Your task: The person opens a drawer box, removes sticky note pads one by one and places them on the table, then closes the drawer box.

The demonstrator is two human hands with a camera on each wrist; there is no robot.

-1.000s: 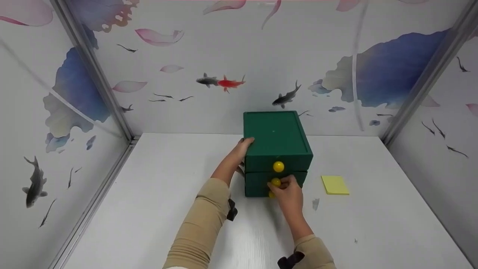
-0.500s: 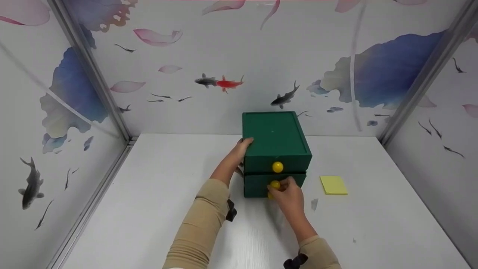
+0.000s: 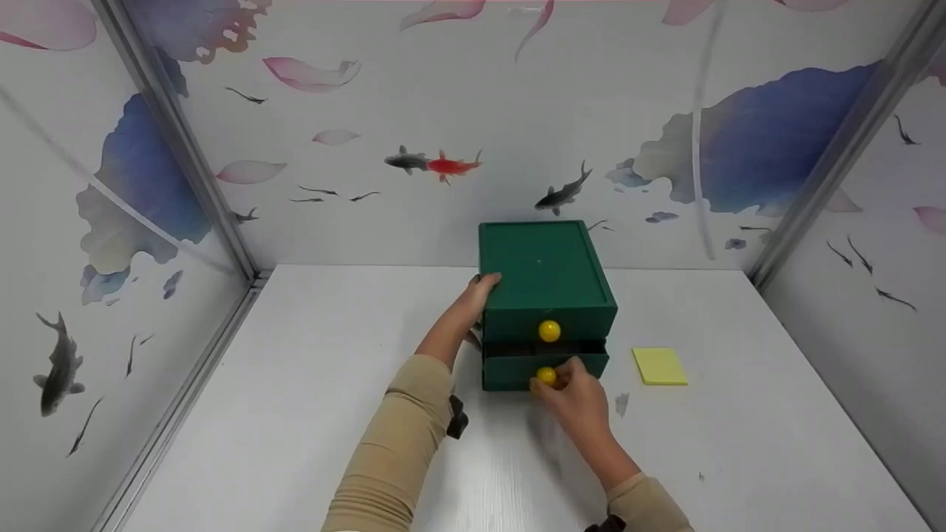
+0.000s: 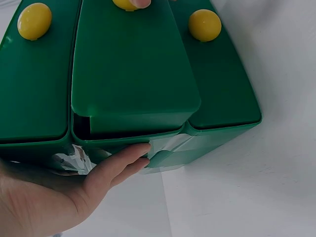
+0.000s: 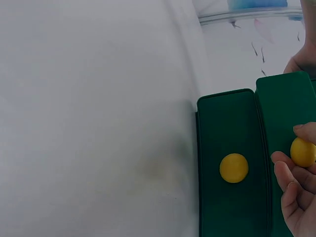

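Beige sleeves come first, with the green cabinet as the dial's centre in the head view: the right sleeve at 5 o'clock, the left sleeve between 7 and 8. Next, the right hand pinches a yellow knob at 6 o'clock, thumb and fingers bent in on it. That knob belongs to the middle drawer, 1 of 3, which stands partly out, a dark gap behind its front edge. A yellow pad lies apart at 4 o'clock on the white tabletop. Above the drawer sits the top knob. At 9 o'clock the left hand rests against the cabinet's side, fingers fairly straight, gripping nothing. Farthest, at 12 o'clock, rises a wall printed with fish and petals.
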